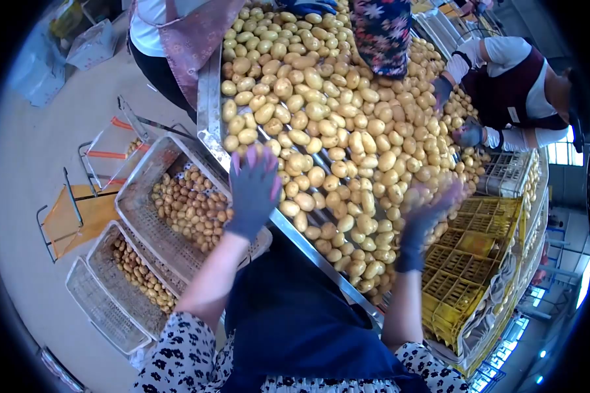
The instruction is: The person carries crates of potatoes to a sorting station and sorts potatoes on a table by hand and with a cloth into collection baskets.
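Note:
Potatoes (347,131) lie heaped over a metal roller table (313,242) in front of me. My left hand (254,196), in a grey glove with pinkish fingertips, is at the table's left edge beside the potatoes. Its fingers are spread, and nothing shows in them. In a matching glove, my right hand (426,223) is over the right part of the heap, somewhat blurred. The fingers stretch outward with no potato visible in them; whether they touch the heap I cannot tell.
Left and below stands a plastic crate (137,177) with small potatoes, with more crates (101,252) beside it. Yellow crates (472,249) are stacked at right. A co-worker (514,85) reaches in from the right; another person's apron (193,46) shows at upper left.

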### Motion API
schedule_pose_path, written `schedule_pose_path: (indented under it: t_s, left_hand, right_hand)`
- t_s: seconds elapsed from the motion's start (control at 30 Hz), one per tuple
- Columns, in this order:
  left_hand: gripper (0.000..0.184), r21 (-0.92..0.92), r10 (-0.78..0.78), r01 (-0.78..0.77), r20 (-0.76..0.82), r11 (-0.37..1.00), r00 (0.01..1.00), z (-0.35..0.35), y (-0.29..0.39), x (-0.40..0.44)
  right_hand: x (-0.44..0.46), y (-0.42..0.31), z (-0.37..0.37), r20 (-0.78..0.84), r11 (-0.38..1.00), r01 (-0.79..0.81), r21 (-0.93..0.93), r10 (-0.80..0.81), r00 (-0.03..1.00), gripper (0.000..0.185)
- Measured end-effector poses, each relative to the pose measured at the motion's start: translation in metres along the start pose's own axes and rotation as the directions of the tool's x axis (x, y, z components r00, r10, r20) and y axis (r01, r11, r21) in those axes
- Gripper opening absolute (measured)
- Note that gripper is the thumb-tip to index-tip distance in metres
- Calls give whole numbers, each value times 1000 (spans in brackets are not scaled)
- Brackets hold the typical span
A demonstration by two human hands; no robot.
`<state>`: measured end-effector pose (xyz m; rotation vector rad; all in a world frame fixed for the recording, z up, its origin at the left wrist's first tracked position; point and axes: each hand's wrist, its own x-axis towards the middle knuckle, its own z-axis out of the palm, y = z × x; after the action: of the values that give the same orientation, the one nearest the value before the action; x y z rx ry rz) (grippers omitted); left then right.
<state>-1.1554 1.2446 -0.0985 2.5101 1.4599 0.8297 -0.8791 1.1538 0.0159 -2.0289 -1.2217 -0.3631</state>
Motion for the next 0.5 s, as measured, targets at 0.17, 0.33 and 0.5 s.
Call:
schedule_pose_path:
  t_s: [0.17, 0.33, 0.5]
  left_hand:
    - [37, -78, -114, 124, 117, 989, 987, -17, 30, -13]
    - [40, -56, -132, 141, 135, 988, 982, -14, 29, -13]
    - [42, -3, -141, 144, 175, 990, 974, -18, 32, -11]
  right_hand:
    - [-102, 35, 58, 505, 953, 233, -195, -106, 857, 59]
    - [-97, 29, 55, 588, 898, 300, -321, -59, 807, 61]
    - [-94, 30, 60, 609, 902, 344, -259, -124, 784, 62]
